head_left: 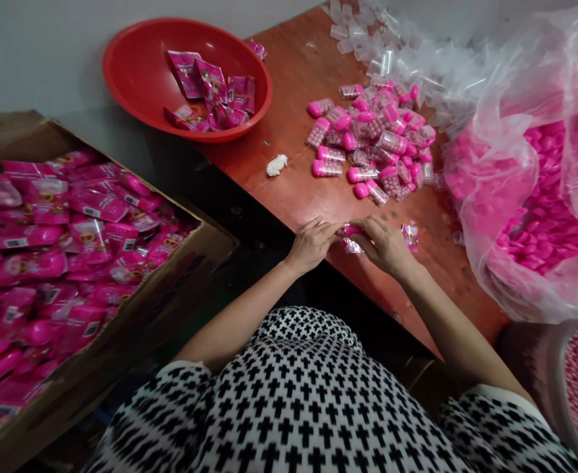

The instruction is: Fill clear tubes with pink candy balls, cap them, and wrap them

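Observation:
Both of my hands meet at the near edge of the wooden table (299,190). My left hand (311,243) and my right hand (381,244) are closed together on a small pink-capped candy bottle (351,230) with a clear wrapper around it. A pink packet (410,235) lies on the table just right of my right hand. Beyond my hands sits a pile of filled pink-capped bottles (372,141).
A red bowl (141,72) at the back left holds several pink packets. A cardboard box (171,289) on the left is full of pink packets. A clear bag of pink caps (540,190) fills the right. Empty clear bottles (392,46) lie at the back. A white wad (276,164) sits mid-table.

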### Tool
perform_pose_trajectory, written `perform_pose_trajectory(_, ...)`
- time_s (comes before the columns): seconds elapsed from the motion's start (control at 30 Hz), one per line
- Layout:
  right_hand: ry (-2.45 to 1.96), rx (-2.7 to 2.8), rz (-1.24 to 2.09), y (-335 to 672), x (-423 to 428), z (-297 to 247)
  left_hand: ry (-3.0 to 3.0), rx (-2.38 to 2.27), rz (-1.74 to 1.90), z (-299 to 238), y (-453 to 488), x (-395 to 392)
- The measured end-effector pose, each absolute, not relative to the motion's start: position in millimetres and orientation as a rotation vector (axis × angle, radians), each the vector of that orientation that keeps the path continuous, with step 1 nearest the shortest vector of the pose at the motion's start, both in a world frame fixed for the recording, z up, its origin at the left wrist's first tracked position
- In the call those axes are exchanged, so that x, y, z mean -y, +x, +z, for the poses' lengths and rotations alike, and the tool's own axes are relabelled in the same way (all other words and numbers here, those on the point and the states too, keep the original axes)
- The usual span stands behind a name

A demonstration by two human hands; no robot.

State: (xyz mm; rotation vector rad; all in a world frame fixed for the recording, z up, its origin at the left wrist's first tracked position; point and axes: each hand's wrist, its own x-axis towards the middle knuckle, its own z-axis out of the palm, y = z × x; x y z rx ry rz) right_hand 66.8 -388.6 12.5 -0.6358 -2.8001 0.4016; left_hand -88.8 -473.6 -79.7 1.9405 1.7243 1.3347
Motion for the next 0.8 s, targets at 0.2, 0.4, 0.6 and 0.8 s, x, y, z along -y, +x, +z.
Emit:
perform_pose_trajectory(0.2,-0.634,2.886,0.364,64,386,13,1.922,-1.760,1.267,-76,-87,473)
perform_pose_trajectory(0.4,-0.691,3.031,0.199,53,391,21,1.894,-1.772,1.294,-78,-86,473)
perform_pose_trajectory(0.6,-0.591,3.098,0.254,43,384,26,1.889,-1.749,1.356,-79,-88,473)
perform_pose_trajectory(0.8,-0.584,2.968,0.454,46,379,26,1.871,-1.769,1.358,-74,-88,472)
